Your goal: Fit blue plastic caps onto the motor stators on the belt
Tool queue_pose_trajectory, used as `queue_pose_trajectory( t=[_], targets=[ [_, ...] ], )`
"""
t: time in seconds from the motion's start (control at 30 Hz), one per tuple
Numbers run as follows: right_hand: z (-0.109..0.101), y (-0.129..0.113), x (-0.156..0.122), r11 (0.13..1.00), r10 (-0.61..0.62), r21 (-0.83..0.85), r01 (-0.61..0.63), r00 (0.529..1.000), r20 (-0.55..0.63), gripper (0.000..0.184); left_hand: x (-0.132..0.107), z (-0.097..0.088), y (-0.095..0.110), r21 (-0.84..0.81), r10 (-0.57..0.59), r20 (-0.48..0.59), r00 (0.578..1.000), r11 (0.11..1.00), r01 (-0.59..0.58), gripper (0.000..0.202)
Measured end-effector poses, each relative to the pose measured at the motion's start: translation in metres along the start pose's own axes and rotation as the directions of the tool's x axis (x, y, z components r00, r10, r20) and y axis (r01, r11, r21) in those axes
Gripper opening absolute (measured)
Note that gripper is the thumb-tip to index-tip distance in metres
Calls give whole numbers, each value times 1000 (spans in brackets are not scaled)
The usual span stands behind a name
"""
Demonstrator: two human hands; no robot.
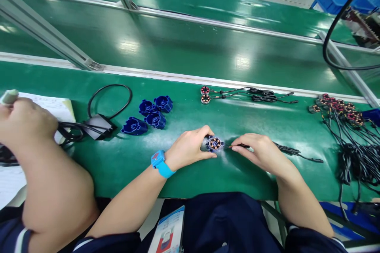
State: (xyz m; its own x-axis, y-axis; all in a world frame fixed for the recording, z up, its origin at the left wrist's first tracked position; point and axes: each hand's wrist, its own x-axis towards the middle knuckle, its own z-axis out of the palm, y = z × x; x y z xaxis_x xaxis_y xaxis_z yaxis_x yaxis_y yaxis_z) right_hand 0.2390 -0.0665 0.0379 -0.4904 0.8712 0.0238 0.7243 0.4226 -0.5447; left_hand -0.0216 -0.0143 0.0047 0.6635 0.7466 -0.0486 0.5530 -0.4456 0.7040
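Observation:
My left hand (190,146), with a blue watch on its wrist, has thumb and fingers closed around a small dark blue housing (209,148). A round motor stator with copper coils (215,143) sits in the housing, facing up. My right hand (258,148) pinches the black cable (244,146) just right of the housing, where thin wires come out toward the fingertips. The rest of that cable runs under the hand to a bundle (289,150) on the table. Several empty blue housings (156,119) lie to the left.
Two stators with cables (205,99) lie behind my hands. A pile of stators (338,106) with black cables (356,162) is at the right. Leftward are a black-and-grey box (99,126), papers (63,106) and a co-worker's hand (29,120). A metal frame rail (166,77) borders the green table.

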Motion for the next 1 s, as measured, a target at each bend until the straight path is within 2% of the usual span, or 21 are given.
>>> queue_pose_trajectory(
  t=[0.07, 0.17, 0.23, 0.33, 0.43, 0.53, 0.6, 0.77, 1.0],
  targets=[
    [2, -2, 1, 999, -23, 37, 24, 1000, -21, 13, 0, 1, 0, 1, -1, 3, 1000, 1000, 1, 55],
    [15, -7, 7, 997, -49, 46, 56, 987, -154, 12, 1, 1, 2, 3, -4, 11, 1000, 1000, 4, 55],
    [23, -9, 11, 996, -72, 31, 80, 977, -202, 12, 0, 1, 3, 4, -3, 11, 1000, 1000, 3, 54],
    [23, -9, 11, 997, -58, 43, 64, 989, -133, 23, -2, -1, 5, -4, 16, -49, 999, 1000, -17, 52],
    [15, -6, 9, 996, 19, 94, -10, 994, -105, 33, -3, -1, 5, -4, 23, -135, 991, 1000, -24, 53],
    [11, -2, 8, 990, 64, 133, -44, 987, -146, 23, -2, 1, 2, 120, 31, -109, 994, 993, -18, 55],
    [13, 0, 9, 988, 68, 150, -43, 984, -166, 16, -1, 2, -1, 186, 83, -73, 994, 980, -68, 53],
    [17, 5, 11, 984, 93, 171, -59, 976, -197, 15, 1, 1, -6, 133, 271, -9, 962, 954, -268, 21],
    [11, 3, 11, 968, 122, 238, -81, 979, -161, 18, 1, 5, -3, 122, 278, -30, 960, 954, -273, 21]
  ],
)
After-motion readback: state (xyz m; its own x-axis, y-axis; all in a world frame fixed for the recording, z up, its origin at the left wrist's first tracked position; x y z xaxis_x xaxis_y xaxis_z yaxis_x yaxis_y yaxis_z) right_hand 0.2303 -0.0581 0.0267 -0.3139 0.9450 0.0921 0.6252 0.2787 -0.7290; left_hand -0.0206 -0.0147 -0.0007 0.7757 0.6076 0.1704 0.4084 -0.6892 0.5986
